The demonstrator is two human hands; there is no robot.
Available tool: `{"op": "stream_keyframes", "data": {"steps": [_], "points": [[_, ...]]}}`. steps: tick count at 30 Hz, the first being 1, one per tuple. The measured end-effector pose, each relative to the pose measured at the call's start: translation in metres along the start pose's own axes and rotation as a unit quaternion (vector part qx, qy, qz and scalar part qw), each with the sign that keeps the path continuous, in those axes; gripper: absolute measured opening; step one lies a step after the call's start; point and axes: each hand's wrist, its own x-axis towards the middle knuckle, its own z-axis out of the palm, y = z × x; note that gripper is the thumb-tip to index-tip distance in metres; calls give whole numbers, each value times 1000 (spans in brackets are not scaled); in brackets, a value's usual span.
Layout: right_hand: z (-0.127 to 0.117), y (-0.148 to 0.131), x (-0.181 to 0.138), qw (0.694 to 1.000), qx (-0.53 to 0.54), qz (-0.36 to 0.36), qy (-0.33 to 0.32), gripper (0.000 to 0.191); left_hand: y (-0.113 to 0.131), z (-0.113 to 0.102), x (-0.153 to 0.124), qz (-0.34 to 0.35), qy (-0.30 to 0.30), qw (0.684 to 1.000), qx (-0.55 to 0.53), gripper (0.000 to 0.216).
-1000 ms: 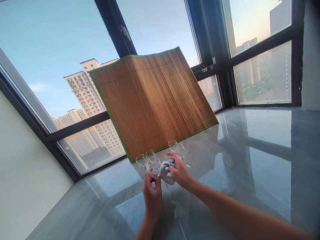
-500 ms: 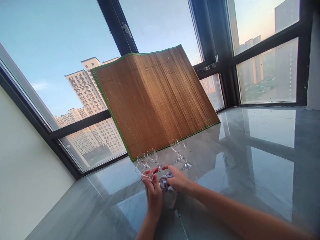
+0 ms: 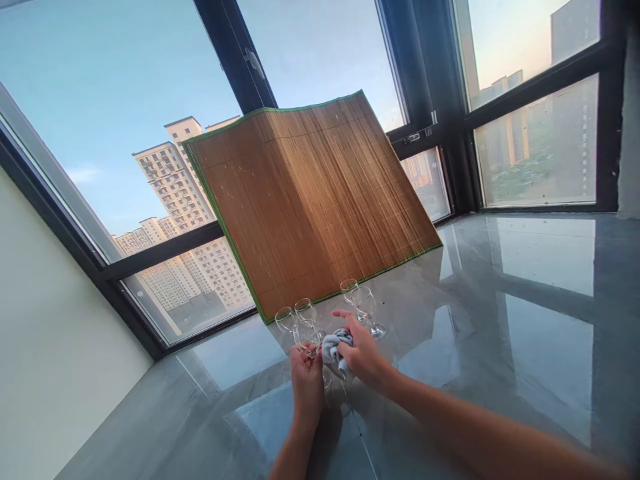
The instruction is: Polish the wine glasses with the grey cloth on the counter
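My left hand (image 3: pixel 306 377) is closed round a clear wine glass (image 3: pixel 306 339), held over the glossy grey surface (image 3: pixel 500 333). My right hand (image 3: pixel 361 355) pinches a small grey-white cloth (image 3: pixel 333 347) against that glass. Just beyond my hands stand more clear stemmed glasses: two at the left (image 3: pixel 286 320) and two at the right (image 3: pixel 367 308). How the held glass is tilted is hard to make out behind my fingers.
A brown bamboo mat (image 3: pixel 310 200) with green edging leans against the dark window frame (image 3: pixel 165 250) behind the glasses. Tall windows wrap round the back and right. A pale wall (image 3: pixel 45 373) rises at the left.
The glass in my left hand has come back from a leftward tilt toward the cloth. My right hand has risen with the cloth and rubs the glass again.
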Motion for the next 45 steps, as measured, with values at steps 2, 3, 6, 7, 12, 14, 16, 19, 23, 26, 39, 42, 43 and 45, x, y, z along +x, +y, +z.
{"op": "stream_keyframes", "data": {"steps": [2, 3, 6, 7, 12, 14, 16, 19, 23, 26, 39, 42, 43, 45], "points": [[0, -3, -3, 1000, -8, -26, -12, 63, -2, -2, 1, -3, -3, 1000, -5, 40], [0, -5, -4, 999, -17, -40, -22, 63, -2, -3, 2, -4, 0, 1000, 2, 39], [0, -6, -8, 994, -38, -82, -56, 62, 0, -6, 4, 6, 24, 998, 65, 32], [0, -5, -9, 992, -39, -95, -66, 62, 2, -6, 5, 10, 34, 995, 94, 30], [-1, -4, -13, 985, -38, -125, -111, 62, 8, -8, 6, -12, 52, 983, 176, 34], [-2, -5, -14, 984, -38, -125, -120, 61, 8, -8, 6, -20, 49, 986, 157, 37], [-3, -6, -14, 983, -45, -125, -124, 59, 6, -8, 7, -21, 42, 990, 136, 37], [-3, -7, -14, 983, -59, -120, -125, 52, 1, -8, 8, -28, 17, 993, 117, 35], [-1, -9, -14, 981, -70, -126, -133, 47, -3, -9, 9, -34, -17, 994, 101, 30], [-1, -10, -16, 977, -94, -134, -137, 41, -2, -10, 8, -20, -49, 992, 113, 19], [-3, -6, -14, 917, -273, -110, -270, 46, -2, -18, 9, 25, -41, 965, 259, 22], [-2, -3, -15, 906, -302, -108, -278, 48, -7, -28, 13, 55, 29, 945, 322, 26], [-2, -2, -15, 906, -302, -109, -277, 49, -7, -31, 14, 69, 49, 936, 341, 26], [-1, -2, -16, 909, -291, -113, -277, 50, -7, -36, 16, 91, 77, 912, 393, 28]]}}
